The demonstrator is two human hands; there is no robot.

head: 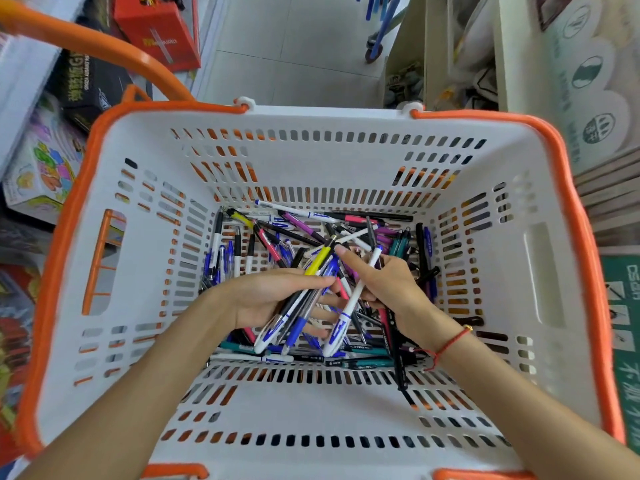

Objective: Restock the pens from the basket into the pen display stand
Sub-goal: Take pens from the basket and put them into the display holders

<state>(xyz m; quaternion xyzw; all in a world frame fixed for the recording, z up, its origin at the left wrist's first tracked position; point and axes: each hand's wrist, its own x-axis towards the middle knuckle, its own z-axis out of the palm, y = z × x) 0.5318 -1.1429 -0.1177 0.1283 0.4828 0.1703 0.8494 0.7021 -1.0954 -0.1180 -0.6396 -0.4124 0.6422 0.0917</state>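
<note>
Deep inside a white basket (311, 403) with an orange rim, a person's left hand (273, 299) grips a bundle of pens (304, 299), fingers curled around blue, white and yellow barrels. Beside it, the right hand (388, 289) pinches a single white pen (353, 299), its index finger extended toward the far side. Loose pens (346, 223) of many colours litter the basket's floor. Boxed goods (45, 168) sit on the left; the pen display stand is out of view.
</note>
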